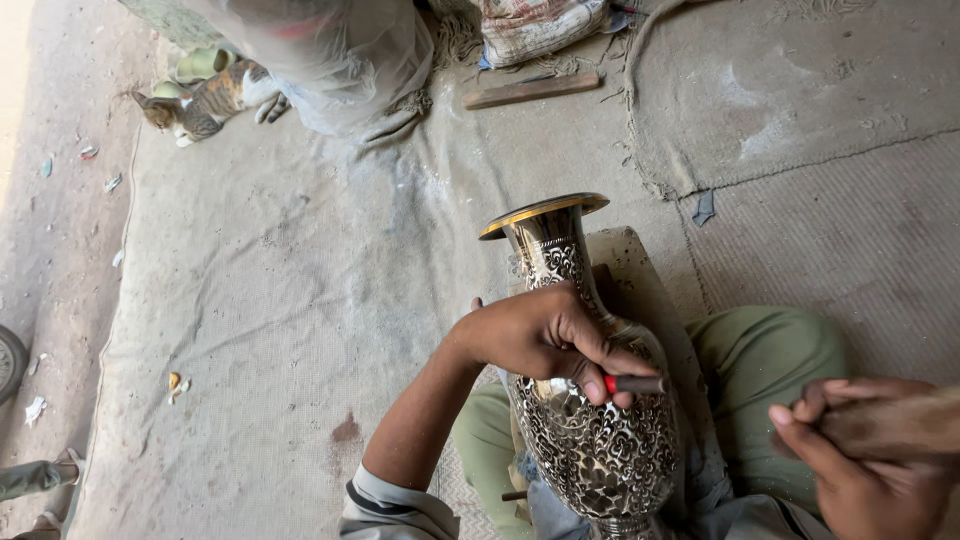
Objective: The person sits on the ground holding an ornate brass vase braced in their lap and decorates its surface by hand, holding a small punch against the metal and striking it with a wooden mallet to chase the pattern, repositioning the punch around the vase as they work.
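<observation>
On the floor mat, near edge, over the person's lap:
Left hand (pixel 545 335): fingers curled shut round a small chisel (pixel 632 384), dark shaft w/ red band, tip hidden against the vase; palm rests on the vase body.
Right hand (pixel 860 450): closed round a wooden mallet handle (pixel 895 425), blurred, raised clear of the chisel, to its right.
Vase (pixel 590 420): 1, tall metal, black-and-silver scroll pattern, gold-edged flared rim (pixel 543 213) pointing toward the far edge; lies tilted across the green-trousered legs (pixel 765 355) & a padded block (pixel 640 275).
Step in hand (my read): engraving the vase shoulder – chisel set, mallet lifted.
Next move calls for: prob. a light, square tap on the chisel end w/ left hand keeping tip & vase from slipping; curved metal looks apt to skid.
Counts: 2 hands, 1 chisel, 1 mallet, 1 vase.
Around: grey mat (pixel 300 300) w/ stains; 1 wood strip (pixel 530 90) near far edge; 1 tabby cat (pixel 205 105) at far-left corner beside another person in pale clothing (pixel 340 60); 1 patterned sack (pixel 540 25) at far edge; scraps on bare ground left of the mat.
</observation>
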